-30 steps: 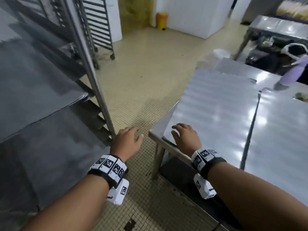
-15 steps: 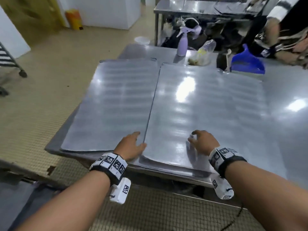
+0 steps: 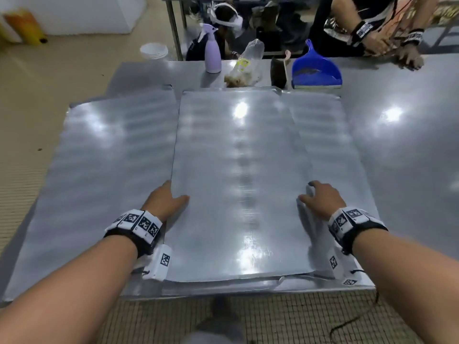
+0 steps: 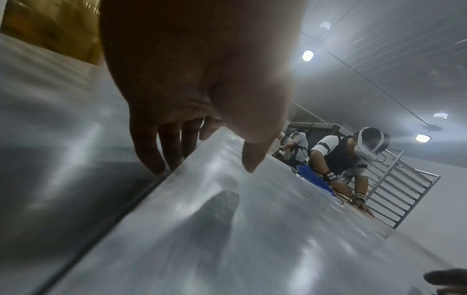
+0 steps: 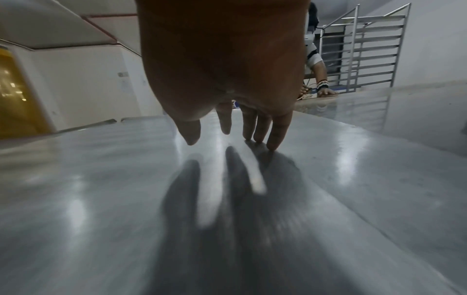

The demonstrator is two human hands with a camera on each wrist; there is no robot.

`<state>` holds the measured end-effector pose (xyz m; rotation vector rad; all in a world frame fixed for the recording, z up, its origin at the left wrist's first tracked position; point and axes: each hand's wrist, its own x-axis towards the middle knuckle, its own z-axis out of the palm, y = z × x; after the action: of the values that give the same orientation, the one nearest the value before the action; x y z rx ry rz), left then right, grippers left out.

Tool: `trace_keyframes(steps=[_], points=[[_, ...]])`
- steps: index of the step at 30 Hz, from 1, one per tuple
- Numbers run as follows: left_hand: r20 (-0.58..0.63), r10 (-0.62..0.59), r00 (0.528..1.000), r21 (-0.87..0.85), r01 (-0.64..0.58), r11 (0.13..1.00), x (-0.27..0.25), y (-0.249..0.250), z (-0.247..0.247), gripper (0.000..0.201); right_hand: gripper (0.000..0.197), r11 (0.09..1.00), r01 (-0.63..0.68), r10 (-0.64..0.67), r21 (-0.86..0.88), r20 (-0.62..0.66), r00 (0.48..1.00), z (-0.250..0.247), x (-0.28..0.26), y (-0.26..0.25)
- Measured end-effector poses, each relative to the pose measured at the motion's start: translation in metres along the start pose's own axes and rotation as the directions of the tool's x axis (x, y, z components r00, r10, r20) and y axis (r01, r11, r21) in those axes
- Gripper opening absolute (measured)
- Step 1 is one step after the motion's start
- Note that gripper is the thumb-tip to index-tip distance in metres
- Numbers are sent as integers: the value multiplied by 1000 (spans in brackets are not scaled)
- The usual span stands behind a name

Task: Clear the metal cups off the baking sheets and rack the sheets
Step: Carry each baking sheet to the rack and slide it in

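Flat bare baking sheets lie on the steel table (image 3: pixel 409 150); no metal cups are in view. The top sheet (image 3: pixel 236 170) sits in the middle and overlaps a lower sheet (image 3: pixel 327 145) on its right. Another sheet (image 3: pixel 106 165) lies to the left. My left hand (image 3: pixel 167 200) is at the top sheet's left edge. In the left wrist view its straight fingers (image 4: pixel 156 159) reach down beside that edge and the thumb hovers over the sheet (image 4: pixel 252 229). My right hand (image 3: pixel 318 196) rests straight fingertips (image 5: pixel 272 145) on the sheet near its right edge.
At the table's far side stand a purple spray bottle (image 3: pixel 212 53), a plastic bag (image 3: pixel 244 65) and a blue dustpan (image 3: pixel 315 70). Another person (image 3: pixel 377 33) leans on the far right corner. White bowls (image 3: pixel 154 50) sit on the floor. A metal rack (image 5: pixel 366 49) stands behind.
My view swung from the rack to the table. Both hands moved apart to the two long edges of the middle sheet, which now lies over its right-hand neighbour.
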<state>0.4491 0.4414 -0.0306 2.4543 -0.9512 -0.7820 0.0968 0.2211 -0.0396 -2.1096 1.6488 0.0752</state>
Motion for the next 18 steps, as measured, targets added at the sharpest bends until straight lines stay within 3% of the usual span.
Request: trace_keyframes(steps=[3, 7, 13, 15, 18], points=[[-53, -19, 998, -54, 16, 998, 36, 10, 0, 48, 63, 997, -66, 67, 27, -19, 998, -10, 25, 0], [-187, -82, 979, -203, 43, 978, 67, 21, 6, 25, 53, 968, -114, 132, 225, -69, 989, -16, 56, -6], [-304, -117, 945, -373, -5, 928, 75, 18, 28, 39, 66, 868, -194, 240, 458, -43, 970, -9, 75, -9], [-331, -105, 938, -359, -22, 933, 75, 18, 30, 36, 76, 836, -200, 246, 511, -22, 969, -7, 79, -7], [-372, -94, 923, -351, -46, 935, 66, 33, 26, 27, 74, 766, -180, 248, 617, -25, 968, -8, 82, 4]])
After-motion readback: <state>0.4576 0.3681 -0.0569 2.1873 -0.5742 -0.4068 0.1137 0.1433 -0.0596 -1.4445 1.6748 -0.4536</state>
